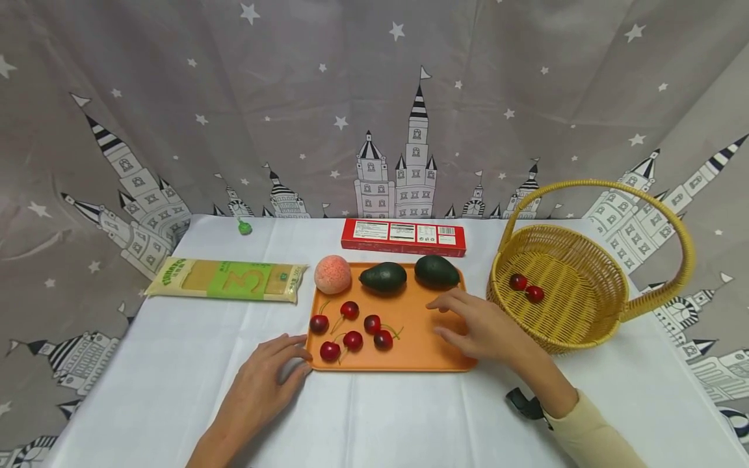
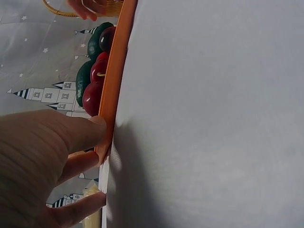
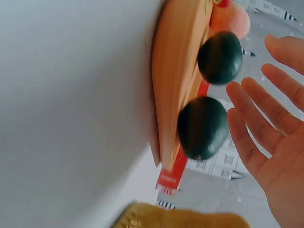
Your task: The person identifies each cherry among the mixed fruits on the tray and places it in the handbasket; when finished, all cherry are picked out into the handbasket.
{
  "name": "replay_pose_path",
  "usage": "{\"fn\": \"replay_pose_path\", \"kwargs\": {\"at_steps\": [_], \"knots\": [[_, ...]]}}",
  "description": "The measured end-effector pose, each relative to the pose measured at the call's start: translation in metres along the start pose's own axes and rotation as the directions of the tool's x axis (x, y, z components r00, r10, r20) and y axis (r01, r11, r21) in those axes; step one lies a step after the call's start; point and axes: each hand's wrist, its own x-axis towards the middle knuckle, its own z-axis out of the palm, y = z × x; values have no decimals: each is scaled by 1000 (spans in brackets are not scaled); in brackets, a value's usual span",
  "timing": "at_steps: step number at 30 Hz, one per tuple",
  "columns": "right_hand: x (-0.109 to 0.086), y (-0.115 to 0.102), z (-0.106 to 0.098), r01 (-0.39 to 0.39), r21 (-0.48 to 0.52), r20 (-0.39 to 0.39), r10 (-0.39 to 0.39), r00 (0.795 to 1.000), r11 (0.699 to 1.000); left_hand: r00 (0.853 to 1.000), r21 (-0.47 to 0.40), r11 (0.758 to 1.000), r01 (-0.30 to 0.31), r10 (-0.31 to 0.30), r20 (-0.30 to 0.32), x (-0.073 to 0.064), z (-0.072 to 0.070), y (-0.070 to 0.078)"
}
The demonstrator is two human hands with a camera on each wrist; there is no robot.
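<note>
My left hand (image 1: 261, 380) rests at the near left corner of the orange tray (image 1: 433, 354), its thumb and a fingertip touching the rim in the left wrist view. Over the tray's right side hovers my right hand (image 1: 476, 325), fingers spread and holding nothing. Several dark red cherries (image 1: 353, 340) with stems lie on the tray's left half. Along the tray's back are a peach (image 1: 332, 274), one avocado (image 1: 383, 277) and a second avocado (image 1: 436, 271). Two more cherries (image 1: 535, 294) lie inside the wicker basket (image 1: 591, 244) on the right.
A red box (image 1: 404, 245) lies behind the tray. To the left is a flat pack of noodles (image 1: 228, 279), with a small green item (image 1: 244, 227) beyond it. The basket's tall handle (image 1: 681, 260) arches up. A grey castle-print curtain (image 1: 281, 97) hangs behind the white table.
</note>
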Motion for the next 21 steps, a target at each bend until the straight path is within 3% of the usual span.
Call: {"fn": "replay_pose_path", "kwargs": {"at_steps": [9, 21], "knots": [[10, -10, 19, 89, -2, 47, -89, 995, 996, 1000, -2, 1000, -5, 5, -4, 0, 1, -2], [24, -30, 34, 106, 38, 136, -111, 984, 994, 1000, -11, 1000, -7, 7, -1, 0, 0, -2]]}}
